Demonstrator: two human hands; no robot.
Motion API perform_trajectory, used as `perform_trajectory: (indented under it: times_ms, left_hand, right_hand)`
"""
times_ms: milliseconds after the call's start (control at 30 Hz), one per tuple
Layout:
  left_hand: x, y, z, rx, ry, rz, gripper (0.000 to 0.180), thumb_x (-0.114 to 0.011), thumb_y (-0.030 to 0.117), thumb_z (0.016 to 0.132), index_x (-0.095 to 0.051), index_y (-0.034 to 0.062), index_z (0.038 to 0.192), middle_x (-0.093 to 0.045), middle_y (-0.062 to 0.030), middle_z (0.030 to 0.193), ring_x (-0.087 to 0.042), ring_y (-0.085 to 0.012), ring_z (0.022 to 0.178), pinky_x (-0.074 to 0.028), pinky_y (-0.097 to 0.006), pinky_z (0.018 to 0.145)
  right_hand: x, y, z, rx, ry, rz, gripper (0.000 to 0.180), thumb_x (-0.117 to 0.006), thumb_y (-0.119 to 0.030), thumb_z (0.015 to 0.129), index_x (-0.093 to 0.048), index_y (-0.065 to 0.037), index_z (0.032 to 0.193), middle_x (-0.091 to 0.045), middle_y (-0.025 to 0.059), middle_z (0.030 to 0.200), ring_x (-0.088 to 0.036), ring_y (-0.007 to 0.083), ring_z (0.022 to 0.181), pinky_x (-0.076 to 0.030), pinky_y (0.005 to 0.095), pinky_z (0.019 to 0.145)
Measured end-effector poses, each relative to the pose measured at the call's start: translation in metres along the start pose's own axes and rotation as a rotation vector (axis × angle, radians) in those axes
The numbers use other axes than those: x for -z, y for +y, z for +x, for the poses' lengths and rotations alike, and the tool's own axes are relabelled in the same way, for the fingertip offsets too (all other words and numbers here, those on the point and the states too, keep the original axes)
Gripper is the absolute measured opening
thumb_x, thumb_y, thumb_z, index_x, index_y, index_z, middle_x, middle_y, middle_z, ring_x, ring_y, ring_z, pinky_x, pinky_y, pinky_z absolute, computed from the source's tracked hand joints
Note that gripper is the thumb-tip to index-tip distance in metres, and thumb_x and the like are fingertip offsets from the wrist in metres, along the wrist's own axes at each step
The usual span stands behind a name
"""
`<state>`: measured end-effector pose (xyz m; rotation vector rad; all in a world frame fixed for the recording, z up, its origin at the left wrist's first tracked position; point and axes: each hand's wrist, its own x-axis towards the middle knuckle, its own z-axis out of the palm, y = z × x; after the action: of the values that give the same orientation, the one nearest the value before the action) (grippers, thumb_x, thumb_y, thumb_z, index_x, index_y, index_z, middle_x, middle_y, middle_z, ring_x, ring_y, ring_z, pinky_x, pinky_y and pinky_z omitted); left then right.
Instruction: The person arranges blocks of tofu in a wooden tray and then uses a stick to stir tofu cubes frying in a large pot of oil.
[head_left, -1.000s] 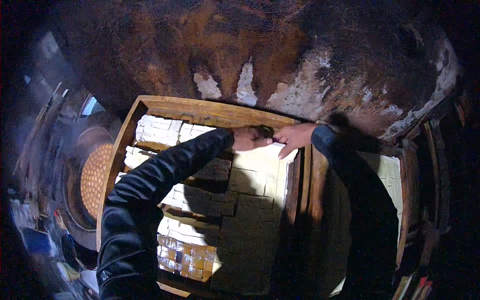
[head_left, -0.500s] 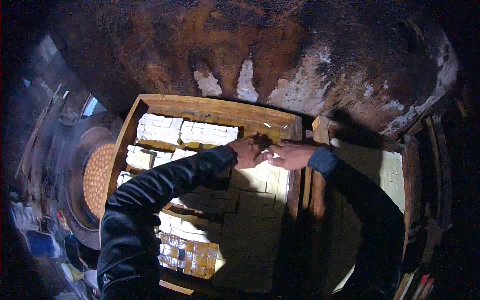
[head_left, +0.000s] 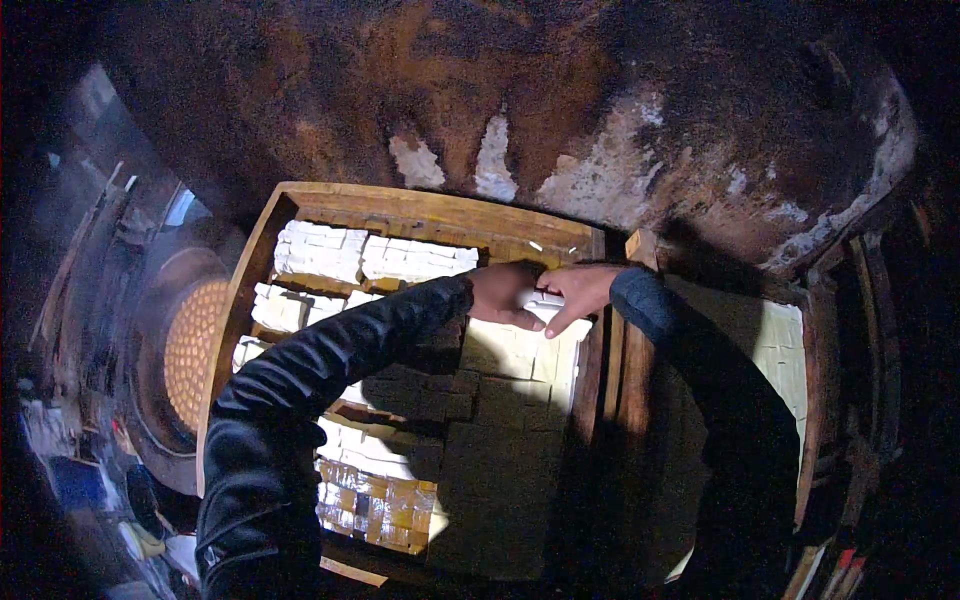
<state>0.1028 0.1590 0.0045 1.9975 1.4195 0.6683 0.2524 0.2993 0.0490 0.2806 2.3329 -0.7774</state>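
Both my hands meet over a wooden tray (head_left: 440,206) packed with pale rectangular blocks (head_left: 515,350). My left hand (head_left: 500,294) is closed at the far end of the right-hand section, thumb pointing right; its fingers are blurred and partly dark. My right hand (head_left: 583,296) comes in from the right, bent, with thumb and fingers around the same spot. Between the hands a small white block (head_left: 543,300) shows, gripped from both sides. Two tiny pale scraps lie on the bare wood beyond.
More pale block stacks (head_left: 420,255) fill the tray's left part, and a shiny wrapped bundle (head_left: 375,508) lies near its front. A second wooden tray (head_left: 815,400) stands to the right. A round pan of brown pieces (head_left: 197,355) is at left. A stained wall (head_left: 480,90) rises behind.
My hands have drawn closer around the blocks. The right hand has turned, its thumb now pointing down, and a white block shows between the hands.
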Motion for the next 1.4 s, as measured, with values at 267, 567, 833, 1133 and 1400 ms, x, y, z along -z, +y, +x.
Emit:
perform_trajectory:
  times_ms: [267,567,833,1133,1400]
  left_hand:
    - [-0.014,0.018,-0.017,0.025,0.016,0.417,0.075,-0.063,0.059,0.078,-0.049,-0.0022,0.120,-0.056,-0.0210,0.113,-0.055,-0.0361,0.106,-0.045,-0.044,0.090]
    - [-0.013,0.028,-0.016,0.199,-0.064,0.455,0.076,-0.051,0.062,0.085,-0.047,-0.0052,0.121,-0.056,-0.0248,0.110,-0.055,-0.0393,0.106,-0.046,-0.050,0.090]
    - [0.040,0.051,-0.005,0.049,0.011,0.146,0.064,-0.057,0.052,0.087,-0.051,0.0052,0.129,-0.057,-0.0189,0.126,-0.052,-0.0357,0.119,-0.040,-0.045,0.102]
    - [0.052,0.066,-0.081,0.028,-0.290,-0.086,0.077,-0.056,0.063,0.082,-0.053,0.0010,0.127,-0.055,-0.0184,0.129,-0.051,-0.0289,0.118,-0.039,-0.041,0.101]
    - [0.009,0.120,-0.253,0.238,-0.260,-0.276,0.055,-0.069,0.041,0.083,-0.056,0.0013,0.119,-0.057,-0.0176,0.121,-0.053,-0.0282,0.113,-0.046,-0.040,0.091]
  right_hand:
    - [-0.046,-0.002,-0.019,0.088,0.361,-0.217,0.086,-0.073,-0.051,0.071,-0.042,0.008,0.125,-0.053,0.0257,0.118,-0.050,0.0370,0.113,-0.041,0.0417,0.096]
    - [-0.059,-0.010,-0.023,0.028,0.438,-0.212,0.075,-0.066,-0.052,0.079,-0.043,0.007,0.117,-0.055,0.0282,0.106,-0.054,0.0412,0.103,-0.043,0.0459,0.086]
    - [0.018,-0.017,-0.032,0.104,0.015,-0.044,0.066,-0.055,-0.067,0.083,-0.060,-0.006,0.108,-0.064,0.0140,0.092,-0.061,0.0254,0.085,-0.047,0.0373,0.078]
    - [-0.009,-0.144,-0.074,-0.183,-0.167,0.266,0.042,-0.058,-0.045,0.092,-0.062,-0.004,0.103,-0.064,0.0055,0.083,-0.060,0.0116,0.079,-0.048,0.0282,0.069]
    - [-0.140,-0.204,-0.070,0.218,0.078,0.427,0.054,-0.079,-0.032,0.077,-0.053,-0.001,0.114,-0.059,0.0099,0.095,-0.057,0.0159,0.090,-0.047,0.0300,0.080]
